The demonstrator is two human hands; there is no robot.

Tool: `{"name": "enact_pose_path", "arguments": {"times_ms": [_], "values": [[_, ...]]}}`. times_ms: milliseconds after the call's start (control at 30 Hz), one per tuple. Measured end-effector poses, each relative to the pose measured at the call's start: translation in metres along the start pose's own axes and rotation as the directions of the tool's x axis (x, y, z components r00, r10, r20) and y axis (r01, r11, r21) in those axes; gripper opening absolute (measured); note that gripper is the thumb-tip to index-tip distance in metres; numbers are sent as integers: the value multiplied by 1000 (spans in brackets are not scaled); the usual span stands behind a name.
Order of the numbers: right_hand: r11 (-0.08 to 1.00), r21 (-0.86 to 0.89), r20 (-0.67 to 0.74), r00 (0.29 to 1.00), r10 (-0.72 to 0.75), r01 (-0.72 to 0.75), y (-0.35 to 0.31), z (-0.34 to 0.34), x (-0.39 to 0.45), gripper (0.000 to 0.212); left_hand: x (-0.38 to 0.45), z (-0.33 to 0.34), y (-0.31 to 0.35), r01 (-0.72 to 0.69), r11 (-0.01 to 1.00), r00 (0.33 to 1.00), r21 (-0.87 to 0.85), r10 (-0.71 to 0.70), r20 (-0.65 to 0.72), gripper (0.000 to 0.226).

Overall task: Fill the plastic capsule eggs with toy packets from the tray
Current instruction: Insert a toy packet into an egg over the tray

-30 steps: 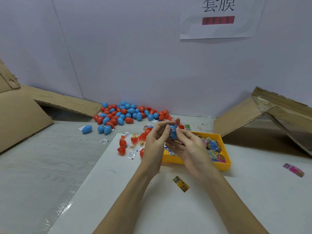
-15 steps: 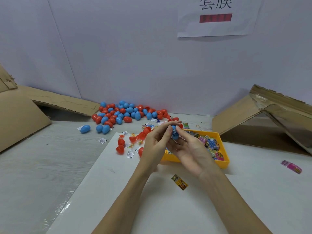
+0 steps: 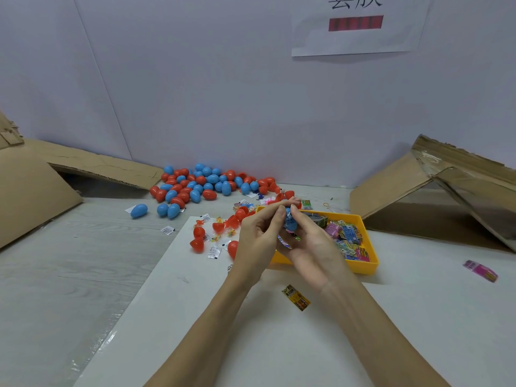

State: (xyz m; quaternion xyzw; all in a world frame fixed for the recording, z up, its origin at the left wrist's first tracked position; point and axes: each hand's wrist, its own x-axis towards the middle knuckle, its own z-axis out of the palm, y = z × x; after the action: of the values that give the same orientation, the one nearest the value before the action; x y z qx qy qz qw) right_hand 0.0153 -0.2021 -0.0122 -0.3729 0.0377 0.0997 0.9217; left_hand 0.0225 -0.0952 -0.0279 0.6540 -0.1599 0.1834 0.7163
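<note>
left hand [image 3: 258, 241] + right hand [image 3: 312, 247] | grip blue capsule egg [image 3: 290, 222] | over yellow tray [image 3: 365, 268] (packets inside)

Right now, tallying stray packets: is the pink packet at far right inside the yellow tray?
No, the pink packet lies on the table, apart from the yellow tray.

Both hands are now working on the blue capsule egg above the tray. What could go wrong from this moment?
The left hand and right hand pinch the blue capsule egg only at the fingertips, so it may slip and fall into the yellow tray. A toy packet shows below the egg; if it gets caught in the seam, the egg may not close.
</note>
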Motion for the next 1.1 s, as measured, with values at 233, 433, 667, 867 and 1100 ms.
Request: {"name": "enact_pose_path", "arguments": {"times_ms": [233,433,667,867,1100], "values": [[997,-68,4,1000,-28,28,0,-1,0,34,2,-3,2,-38,998,997,51,35,65,23],[969,-205,-38,989,-146,135,-2,-5,3,27,8,-11,-3,-167,938,985,303,145,94,10],[956,-246,-60,982,-179,159,-7,-11,8,20,10,-20,-4,-119,925,989,361,77,128,14],[864,-478,5,984,-176,157,-10,-19,12,24,12,-25,-5,-81,912,981,402,1,196,9],[877,-464,-16,989,-150,126,-15,-21,13,26,5,-13,-8,-158,869,976,469,66,208,7]]}}
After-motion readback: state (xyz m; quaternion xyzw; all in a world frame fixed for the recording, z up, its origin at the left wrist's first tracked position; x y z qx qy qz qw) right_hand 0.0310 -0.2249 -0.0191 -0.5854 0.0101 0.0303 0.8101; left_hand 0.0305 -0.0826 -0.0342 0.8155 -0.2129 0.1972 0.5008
